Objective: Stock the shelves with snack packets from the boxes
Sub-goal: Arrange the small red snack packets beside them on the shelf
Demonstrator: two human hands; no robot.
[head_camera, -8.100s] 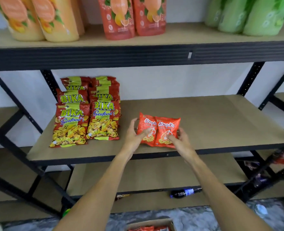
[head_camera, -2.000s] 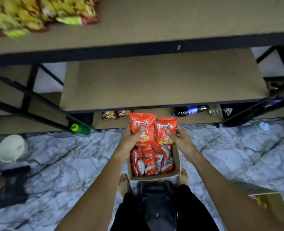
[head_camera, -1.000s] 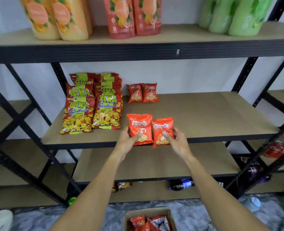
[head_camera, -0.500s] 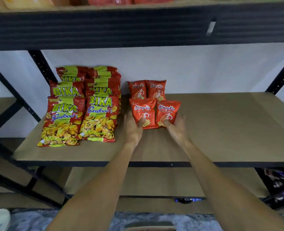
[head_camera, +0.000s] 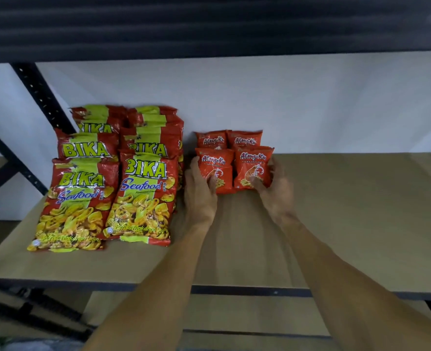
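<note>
Placing: left packet (head_camera: 215,171) pinched in left hand (head_camera: 199,192), right packet (head_camera: 252,167) in right hand (head_camera: 276,192), back pair (head_camera: 245,140) just beyond. Next, probably: letting go, withdrawing.

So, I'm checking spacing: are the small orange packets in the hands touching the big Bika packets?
No, the left hand lies between the held orange packets and the Bika packets, so they are apart.

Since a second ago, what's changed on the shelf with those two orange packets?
The left hand and right hand carried the left packet and right packet from the front of the shelf back toward the wall. They now sit just in front of the back pair, overlapping its lower part. Each hand still grips its packet. The Bika bags and back pair stayed put.
</note>
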